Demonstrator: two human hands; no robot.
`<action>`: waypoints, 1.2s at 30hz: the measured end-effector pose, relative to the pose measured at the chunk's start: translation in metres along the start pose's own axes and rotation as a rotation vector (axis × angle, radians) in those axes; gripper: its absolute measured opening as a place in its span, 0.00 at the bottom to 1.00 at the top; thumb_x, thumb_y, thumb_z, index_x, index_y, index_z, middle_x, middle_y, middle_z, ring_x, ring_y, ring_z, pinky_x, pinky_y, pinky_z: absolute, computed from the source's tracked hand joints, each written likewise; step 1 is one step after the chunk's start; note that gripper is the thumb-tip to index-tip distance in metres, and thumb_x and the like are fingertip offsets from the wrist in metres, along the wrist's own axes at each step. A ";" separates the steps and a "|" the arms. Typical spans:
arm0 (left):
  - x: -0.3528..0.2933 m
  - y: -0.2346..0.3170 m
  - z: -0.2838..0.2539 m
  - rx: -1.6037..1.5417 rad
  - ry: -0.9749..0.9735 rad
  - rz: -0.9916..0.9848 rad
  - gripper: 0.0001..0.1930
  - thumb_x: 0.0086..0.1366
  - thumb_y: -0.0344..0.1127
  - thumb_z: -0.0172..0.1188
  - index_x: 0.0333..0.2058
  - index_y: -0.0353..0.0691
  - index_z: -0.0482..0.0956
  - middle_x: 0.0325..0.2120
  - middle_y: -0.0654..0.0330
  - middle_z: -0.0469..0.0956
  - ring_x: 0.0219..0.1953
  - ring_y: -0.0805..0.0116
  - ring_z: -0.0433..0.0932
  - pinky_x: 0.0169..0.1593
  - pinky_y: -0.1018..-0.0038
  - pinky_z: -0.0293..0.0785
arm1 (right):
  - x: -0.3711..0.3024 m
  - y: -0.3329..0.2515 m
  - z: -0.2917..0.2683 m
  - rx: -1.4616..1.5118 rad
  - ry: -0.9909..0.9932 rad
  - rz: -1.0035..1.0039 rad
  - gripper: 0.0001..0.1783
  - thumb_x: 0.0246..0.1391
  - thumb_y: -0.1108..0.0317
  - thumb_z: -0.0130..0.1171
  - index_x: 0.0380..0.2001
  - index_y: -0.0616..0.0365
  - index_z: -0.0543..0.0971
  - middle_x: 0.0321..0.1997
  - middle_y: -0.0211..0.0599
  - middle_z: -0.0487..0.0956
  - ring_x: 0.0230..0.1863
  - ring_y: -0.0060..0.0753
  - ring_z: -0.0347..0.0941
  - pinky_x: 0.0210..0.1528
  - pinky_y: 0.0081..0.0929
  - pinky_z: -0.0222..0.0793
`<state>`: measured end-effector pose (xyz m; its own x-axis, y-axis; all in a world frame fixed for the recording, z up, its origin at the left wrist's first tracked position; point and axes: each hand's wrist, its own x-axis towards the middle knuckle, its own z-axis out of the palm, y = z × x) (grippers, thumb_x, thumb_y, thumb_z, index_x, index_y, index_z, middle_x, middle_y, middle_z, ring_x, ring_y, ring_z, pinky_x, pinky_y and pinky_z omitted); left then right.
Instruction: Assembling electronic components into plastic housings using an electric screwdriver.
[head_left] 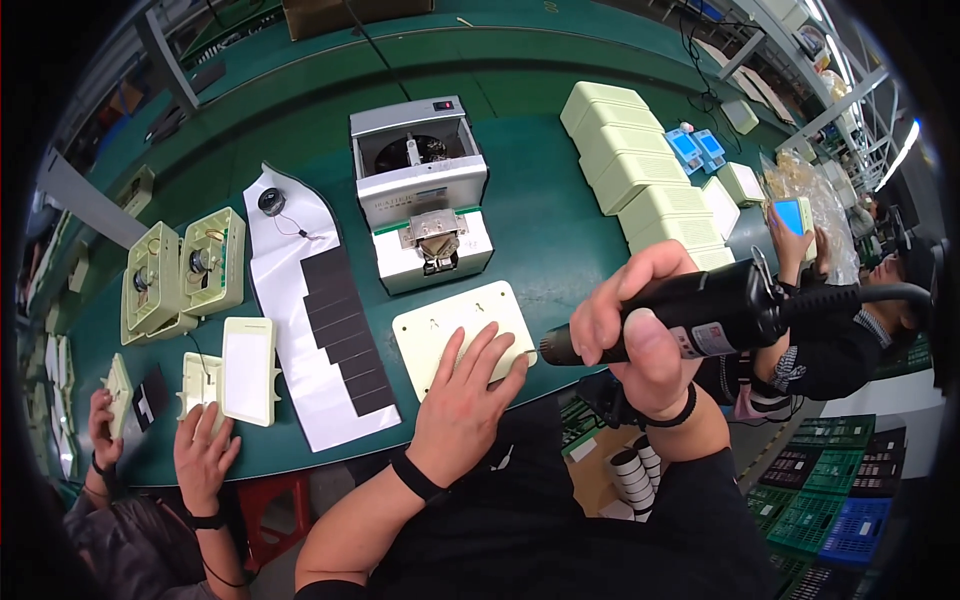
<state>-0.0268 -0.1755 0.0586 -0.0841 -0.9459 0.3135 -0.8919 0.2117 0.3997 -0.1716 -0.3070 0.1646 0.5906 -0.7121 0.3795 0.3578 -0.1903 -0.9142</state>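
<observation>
My left hand (pixel 462 403) lies flat, fingers apart, on the near edge of a pale cream plastic panel (pixel 450 325) resting on the green bench. My right hand (pixel 640 335) grips a black electric screwdriver (pixel 700 312), held roughly level above the bench's front edge with its tip pointing left toward the panel's right corner. A black cable runs off the tool to the right. Just behind the panel stands a grey and white screw feeder machine (pixel 420 190).
A white sheet with several dark rectangular pads (pixel 345 335) lies left of the panel. Cream housings (pixel 185 270) sit at far left, where another person's hands (pixel 205 450) hold parts. Stacked cream covers (pixel 640 170) fill the right. A further person (pixel 830 330) works at right. Green crates (pixel 830 490) stand below.
</observation>
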 end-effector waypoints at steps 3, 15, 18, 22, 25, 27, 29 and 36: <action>0.000 0.001 0.001 0.003 -0.005 0.001 0.22 0.60 0.24 0.59 0.55 0.43 0.79 0.60 0.52 0.71 0.71 0.53 0.65 0.75 0.48 0.56 | 0.000 0.004 0.000 -0.034 0.002 0.028 0.20 0.63 0.59 0.64 0.44 0.56 0.64 0.26 0.35 0.73 0.21 0.28 0.70 0.28 0.31 0.72; -0.002 -0.001 0.000 -0.033 0.010 -0.003 0.19 0.62 0.27 0.59 0.53 0.42 0.79 0.60 0.52 0.71 0.71 0.53 0.64 0.75 0.48 0.55 | -0.004 0.040 0.004 -0.140 -0.049 0.005 0.20 0.60 0.66 0.64 0.43 0.60 0.63 0.23 0.38 0.74 0.21 0.26 0.70 0.27 0.27 0.71; -0.002 -0.002 0.000 -0.033 0.010 -0.003 0.19 0.62 0.27 0.59 0.53 0.42 0.79 0.60 0.52 0.71 0.71 0.53 0.64 0.75 0.48 0.55 | -0.005 0.041 0.003 -0.139 -0.023 0.007 0.20 0.59 0.66 0.64 0.43 0.59 0.63 0.23 0.37 0.74 0.21 0.26 0.70 0.27 0.27 0.71; -0.002 -0.003 0.001 -0.053 0.014 -0.004 0.18 0.63 0.27 0.59 0.53 0.42 0.79 0.60 0.52 0.71 0.71 0.53 0.64 0.76 0.48 0.55 | -0.004 0.039 0.008 -0.098 -0.045 0.022 0.20 0.59 0.65 0.65 0.42 0.59 0.63 0.23 0.37 0.74 0.21 0.25 0.70 0.27 0.26 0.71; -0.002 -0.003 0.001 -0.062 0.017 -0.004 0.18 0.63 0.27 0.58 0.53 0.42 0.79 0.60 0.52 0.71 0.71 0.53 0.64 0.75 0.48 0.56 | -0.001 0.040 0.011 -0.055 -0.048 0.065 0.21 0.59 0.64 0.66 0.42 0.59 0.63 0.23 0.36 0.74 0.21 0.25 0.70 0.27 0.26 0.71; -0.002 -0.002 0.001 -0.064 0.018 0.000 0.18 0.63 0.27 0.58 0.53 0.42 0.79 0.60 0.52 0.71 0.71 0.53 0.64 0.75 0.48 0.56 | 0.000 0.039 0.007 -0.062 -0.062 0.058 0.22 0.59 0.64 0.66 0.42 0.59 0.63 0.23 0.36 0.74 0.21 0.25 0.70 0.27 0.26 0.71; -0.002 -0.002 0.001 -0.064 0.022 -0.002 0.18 0.63 0.27 0.58 0.52 0.42 0.79 0.60 0.53 0.71 0.71 0.53 0.64 0.76 0.48 0.56 | 0.002 0.039 0.004 -0.077 -0.095 0.044 0.22 0.58 0.63 0.66 0.42 0.59 0.64 0.23 0.37 0.74 0.21 0.25 0.70 0.26 0.26 0.71; -0.002 -0.003 0.001 -0.062 0.020 -0.005 0.18 0.63 0.27 0.58 0.52 0.43 0.79 0.60 0.53 0.71 0.72 0.54 0.63 0.76 0.48 0.55 | 0.001 0.041 0.004 -0.077 -0.081 0.058 0.22 0.58 0.63 0.67 0.41 0.59 0.64 0.23 0.37 0.74 0.21 0.26 0.70 0.25 0.26 0.70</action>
<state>-0.0245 -0.1742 0.0554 -0.0704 -0.9421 0.3278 -0.8627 0.2225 0.4541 -0.1540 -0.3129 0.1282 0.6663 -0.6673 0.3328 0.2667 -0.2035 -0.9421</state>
